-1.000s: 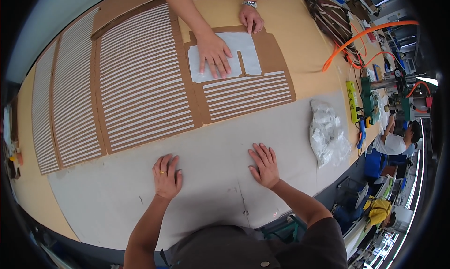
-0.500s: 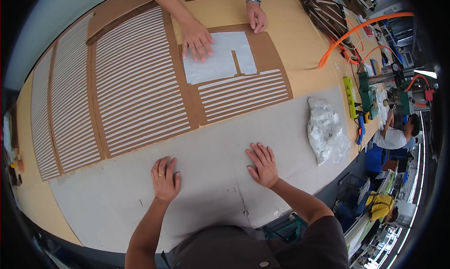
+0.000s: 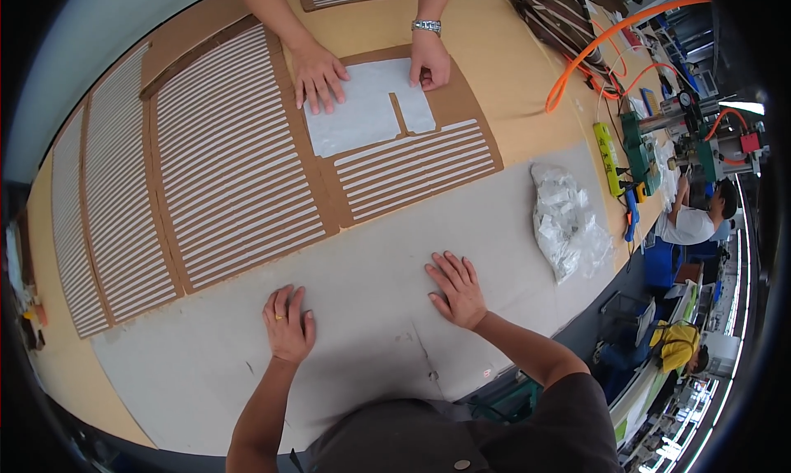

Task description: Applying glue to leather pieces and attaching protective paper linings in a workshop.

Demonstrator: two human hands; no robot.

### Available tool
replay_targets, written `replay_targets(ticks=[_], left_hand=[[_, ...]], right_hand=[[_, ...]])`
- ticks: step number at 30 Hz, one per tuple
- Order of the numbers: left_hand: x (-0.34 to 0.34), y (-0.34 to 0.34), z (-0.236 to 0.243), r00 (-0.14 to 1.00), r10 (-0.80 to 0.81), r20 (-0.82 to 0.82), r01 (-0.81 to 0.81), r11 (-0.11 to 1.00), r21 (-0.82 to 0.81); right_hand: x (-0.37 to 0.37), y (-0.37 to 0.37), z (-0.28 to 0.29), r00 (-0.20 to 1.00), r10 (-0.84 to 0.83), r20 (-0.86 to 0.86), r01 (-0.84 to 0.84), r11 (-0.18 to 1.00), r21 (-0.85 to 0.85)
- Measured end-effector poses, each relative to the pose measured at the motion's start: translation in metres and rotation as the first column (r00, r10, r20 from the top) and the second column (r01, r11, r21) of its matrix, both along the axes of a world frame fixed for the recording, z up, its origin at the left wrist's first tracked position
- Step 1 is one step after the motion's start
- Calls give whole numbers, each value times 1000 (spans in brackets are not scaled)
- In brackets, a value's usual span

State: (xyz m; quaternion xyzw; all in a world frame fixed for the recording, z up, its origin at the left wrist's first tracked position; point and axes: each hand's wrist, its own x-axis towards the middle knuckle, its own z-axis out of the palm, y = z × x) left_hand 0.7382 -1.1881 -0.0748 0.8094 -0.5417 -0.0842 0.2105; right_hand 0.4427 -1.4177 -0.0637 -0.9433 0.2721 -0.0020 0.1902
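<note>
Workshop setting: a long tan worktable [image 3: 527, 127] with machinery and orange hoses [image 3: 610, 40] at the far right. A large grey sheet [image 3: 362, 308] covers the near part of the table. The left hand [image 3: 288, 325] and right hand [image 3: 457, 290] both lie flat on it, fingers spread, palms down, gripping nothing.

Beyond it lies a brown slatted template [image 3: 239, 176], set in panels across the far left. Across the table, another person's two hands [image 3: 321, 76] press a white cut piece [image 3: 362, 110] onto the template's far right panel.

Judgement: the grey sheet appears spread and held smooth, but it has not been laid on the template. Only one white piece is placed. A crumpled plastic bag [image 3: 568, 217] sits to the right.
</note>
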Motion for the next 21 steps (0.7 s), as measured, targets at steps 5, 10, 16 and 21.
replay_targets(ticks=[5,10,16,21], left_hand=[[0,0,-1,1000,0,-4,0,1000,-2],[-1,-1,0,1000,8,16,-8,1000,0],[0,1,0,1000,13,9,-13,1000,0],[0,0,-1,1000,11,3,-11,1000,-3]], right_hand=[[0,0,1,1000,2,2,-2,1000,-9],[0,0,0,1000,1,2,-1,1000,-12],[1,0,2,1000,4,6,-4,1000,-9],[1,0,1,1000,5,-1,-5,1000,0]])
